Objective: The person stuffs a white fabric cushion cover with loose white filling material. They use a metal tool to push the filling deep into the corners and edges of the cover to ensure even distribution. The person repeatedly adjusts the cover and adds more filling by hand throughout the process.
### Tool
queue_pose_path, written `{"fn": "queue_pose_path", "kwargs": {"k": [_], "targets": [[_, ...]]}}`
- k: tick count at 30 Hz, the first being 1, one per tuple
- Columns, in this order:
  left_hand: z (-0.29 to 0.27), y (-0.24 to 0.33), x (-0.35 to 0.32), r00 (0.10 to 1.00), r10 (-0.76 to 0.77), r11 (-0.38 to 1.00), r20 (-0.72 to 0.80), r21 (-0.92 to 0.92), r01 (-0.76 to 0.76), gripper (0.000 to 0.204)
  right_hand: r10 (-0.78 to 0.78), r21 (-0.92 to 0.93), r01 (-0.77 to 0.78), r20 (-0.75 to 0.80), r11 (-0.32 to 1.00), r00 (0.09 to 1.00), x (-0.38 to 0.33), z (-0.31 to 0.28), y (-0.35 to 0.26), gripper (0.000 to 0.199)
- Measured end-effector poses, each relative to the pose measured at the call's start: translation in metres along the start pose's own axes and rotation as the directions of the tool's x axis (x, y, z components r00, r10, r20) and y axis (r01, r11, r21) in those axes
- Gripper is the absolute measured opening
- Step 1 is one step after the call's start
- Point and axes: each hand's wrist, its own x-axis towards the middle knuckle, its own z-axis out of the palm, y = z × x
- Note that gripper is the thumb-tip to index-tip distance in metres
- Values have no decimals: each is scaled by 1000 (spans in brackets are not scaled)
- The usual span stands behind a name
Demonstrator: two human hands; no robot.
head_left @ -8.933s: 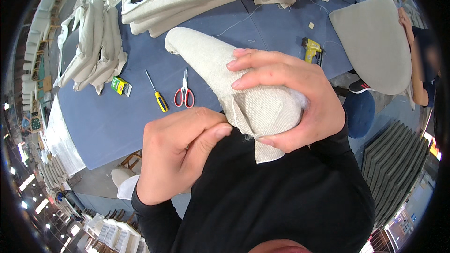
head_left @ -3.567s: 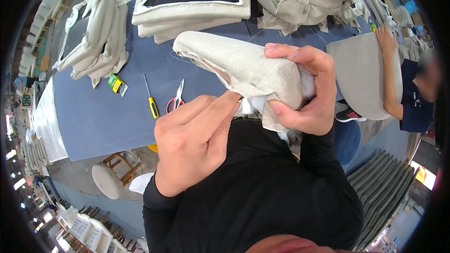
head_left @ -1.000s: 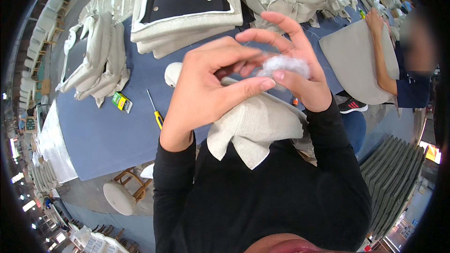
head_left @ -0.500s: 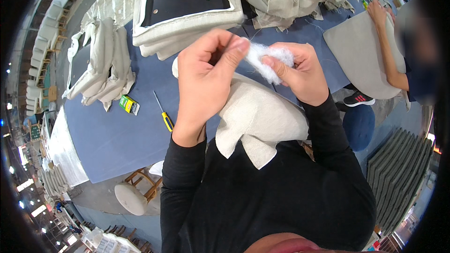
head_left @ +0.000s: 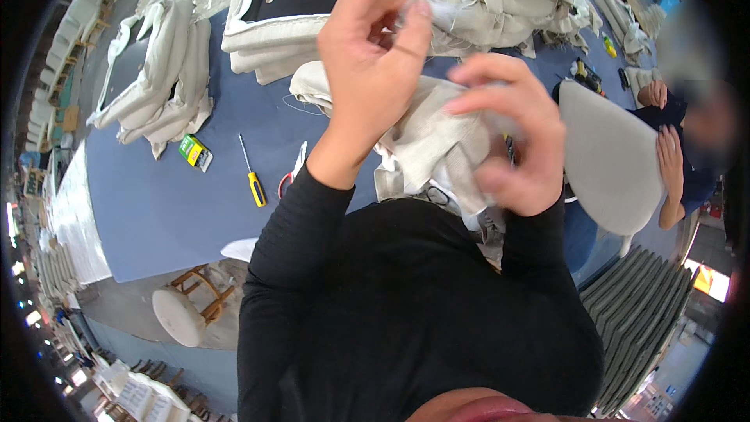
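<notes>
My left hand is raised over the table, thumb and fingers pinching a thin wisp of white fibre stuffing. Lower and to the right, my right hand is blurred by motion, its fingers spread apart and no clump of stuffing visible in it. Beneath both hands a beige fabric cover lies bunched at the table edge against my body, partly hidden by the right hand. Beside my left forearm lie red-handled scissors, partly covered by the sleeve, and a yellow-and-black screwdriver.
A small green-and-yellow box rests on the blue-grey table. Beige upholstered pieces and a fabric heap stand beyond. At right, another person holds a beige seat panel. A round stool stands at lower left.
My hands have moved apart, the left upward and the right downward. The white stuffing clump has left the right hand; a wisp shows at the left. The other person's panel has turned and shifted.
</notes>
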Motion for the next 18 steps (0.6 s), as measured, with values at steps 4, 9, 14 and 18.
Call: {"fn": "queue_pose_path", "kwargs": {"k": [4,9,14,18], "targets": [[5,14,-6,995,-95,992,-31,-91,92,22,-108,-378,140,107,915,988,13,2,-3,39],[-21,27,-50,981,-174,976,88,-116,183,11,-88,-320,73,-33,944,996,17,-9,22,15],[-18,27,-81,970,-163,973,181,-130,188,11,272,72,-269,-40,960,961,18,-9,22,15],[-3,30,-78,994,-7,980,105,201,-14,16,101,-40,-101,-17,994,995,18,5,15,12]]}}
